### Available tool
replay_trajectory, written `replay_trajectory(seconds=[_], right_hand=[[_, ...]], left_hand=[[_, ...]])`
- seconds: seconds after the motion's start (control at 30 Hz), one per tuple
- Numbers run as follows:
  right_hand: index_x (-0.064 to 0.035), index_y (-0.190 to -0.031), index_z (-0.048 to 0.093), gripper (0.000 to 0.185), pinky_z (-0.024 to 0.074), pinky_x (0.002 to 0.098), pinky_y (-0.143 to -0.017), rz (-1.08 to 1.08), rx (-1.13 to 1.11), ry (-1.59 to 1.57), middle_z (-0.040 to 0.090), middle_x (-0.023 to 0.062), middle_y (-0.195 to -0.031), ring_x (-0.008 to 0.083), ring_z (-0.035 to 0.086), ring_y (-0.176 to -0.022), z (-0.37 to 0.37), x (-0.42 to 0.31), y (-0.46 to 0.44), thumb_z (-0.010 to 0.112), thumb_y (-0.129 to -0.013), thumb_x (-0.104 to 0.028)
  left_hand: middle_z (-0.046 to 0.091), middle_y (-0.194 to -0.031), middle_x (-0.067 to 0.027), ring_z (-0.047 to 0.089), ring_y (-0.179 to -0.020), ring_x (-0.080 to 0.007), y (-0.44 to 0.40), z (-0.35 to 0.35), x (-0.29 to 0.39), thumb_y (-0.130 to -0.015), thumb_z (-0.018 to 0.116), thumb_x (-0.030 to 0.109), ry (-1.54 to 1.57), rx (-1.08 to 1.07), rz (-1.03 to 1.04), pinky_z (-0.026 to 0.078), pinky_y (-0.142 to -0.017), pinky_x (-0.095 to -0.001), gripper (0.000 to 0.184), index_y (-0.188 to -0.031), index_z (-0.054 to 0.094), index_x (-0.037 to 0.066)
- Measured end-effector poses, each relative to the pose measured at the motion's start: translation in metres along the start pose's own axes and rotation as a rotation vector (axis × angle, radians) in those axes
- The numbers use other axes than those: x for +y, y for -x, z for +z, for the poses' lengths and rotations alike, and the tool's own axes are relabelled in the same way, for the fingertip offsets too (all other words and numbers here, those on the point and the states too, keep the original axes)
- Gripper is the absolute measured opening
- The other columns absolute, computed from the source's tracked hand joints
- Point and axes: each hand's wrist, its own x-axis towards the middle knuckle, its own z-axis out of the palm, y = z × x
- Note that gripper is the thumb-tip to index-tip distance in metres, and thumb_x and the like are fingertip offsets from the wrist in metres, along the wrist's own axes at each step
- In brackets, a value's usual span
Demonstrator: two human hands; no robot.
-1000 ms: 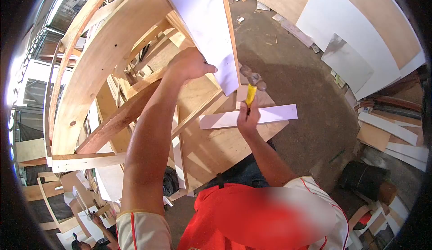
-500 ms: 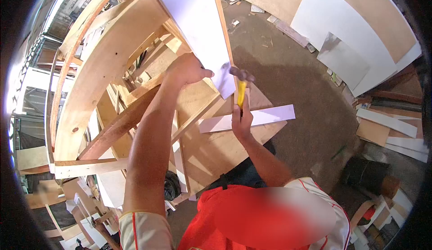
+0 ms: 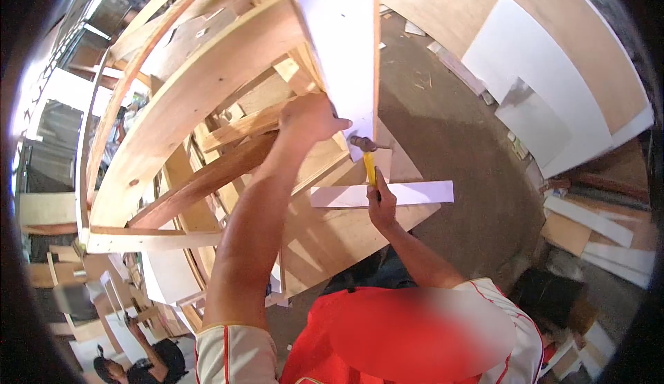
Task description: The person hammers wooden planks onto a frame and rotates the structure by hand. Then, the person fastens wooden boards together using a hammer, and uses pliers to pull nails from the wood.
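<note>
And it's the right hand (image 3: pixel 382 204), closed around the lower handle of a yellow-handled hammer (image 3: pixel 369 166)! The handle runs forward from the fist, tilting slightly left, with the head set crosswise at its far end. That head is right at the near end of the tall white panel (image 3: pixel 346 45); whether metal meets panel, the view doesn't tell.

Over to the left hand (image 3: pixel 309 116), already on that panel, clamped at its left edge: thumb across the white face, the other fingers largely out of sight behind. The panel's long axis points away from the person, directly ahead, its near end just forward of the right hand. The left hand is the nearer, in contact; the right reaches there only through the hammer.

Behind the right hand, a white strip (image 3: pixel 422 192) lies crosswise on the plywood worktop (image 3: pixel 318 246). Off to the left sweeps a big curved timber frame (image 3: pixel 200 83), and farther out, at lower left, there's another person (image 3: pixel 155 363) in dark clothing.

Brands, labels? No writing can be read on hammer, panel or strip, and the hammer's grip is mostly covered by fingers.
</note>
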Motion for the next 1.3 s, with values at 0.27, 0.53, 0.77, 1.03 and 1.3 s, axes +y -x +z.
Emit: replay_trajectory(seconds=[0.27, 0.53, 0.77, 1.03, 1.3], right_hand=[[-0.006, -0.144, 0.055, 0.047, 0.0565, 0.0485, -0.083, -0.073, -0.386, 0.223, 0.071, 0.0248, -0.113, 0.0419, 0.07, -0.099, -0.031, -0.002, 0.007, 0.06, -0.1, -0.023], [-0.0101, -0.143, 0.057, 0.052, 0.054, 0.0533, -0.083, -0.145, -0.968, 0.404, 0.067, 0.0217, -0.096, 0.0411, 0.067, -0.091, 0.004, 0.004, 0.005, 0.063, -0.093, -0.023], [-0.0141, -0.14, 0.061, 0.05, 0.053, 0.053, -0.085, -0.244, -1.216, 0.465, 0.068, 0.0233, -0.1, 0.0435, 0.067, -0.097, 0.062, 0.056, 0.049, 0.065, -0.09, -0.022], [-0.0122, -0.128, 0.068, 0.044, 0.0537, 0.0483, -0.092, -0.247, -1.34, 0.472, 0.07, 0.0175, -0.119, 0.0387, 0.065, -0.112, 0.08, 0.023, 0.042, 0.072, -0.085, -0.021], [-0.0095, -0.128, 0.064, 0.045, 0.0493, 0.0502, -0.101, -0.21, -1.206, 0.433, 0.065, 0.0208, -0.129, 0.0387, 0.061, -0.121, 0.076, 0.06, 0.058, 0.07, -0.084, -0.015]], left_hand=[[0.039, -0.159, -0.0188, 0.028, -0.152, -0.0402, 0.065, 0.084, -0.004, -0.09, 0.07, 0.052, -0.169, 0.728, 0.05, 0.017, -0.123, -0.0607, 0.074, -0.147, 0.051, 0.01], [0.039, -0.159, -0.0263, 0.029, -0.153, -0.0411, 0.139, 0.226, -0.002, -0.087, 0.074, 0.038, 0.296, 0.767, -0.4, 0.025, -0.12, -0.0617, 0.074, -0.15, 0.049, 0.008], [0.069, -0.108, -0.0074, 0.065, -0.088, -0.0189, 0.161, 0.404, -0.014, -0.103, 0.053, 0.057, 1.984, 0.114, -1.008, 0.049, -0.08, -0.0366, 0.055, -0.128, 0.063, 0.009], [0.068, -0.105, -0.0044, 0.062, -0.087, -0.0158, 0.166, 0.425, -0.016, -0.105, 0.048, 0.058, 2.396, 0.358, -0.905, 0.049, -0.078, -0.0346, 0.051, -0.125, 0.064, 0.014], [0.066, -0.112, -0.0049, 0.059, -0.092, -0.0167, 0.137, 0.459, -0.009, -0.105, 0.054, 0.042, 2.337, 0.443, -0.834, 0.048, -0.078, -0.0326, 0.049, -0.14, 0.057, 0.007]])
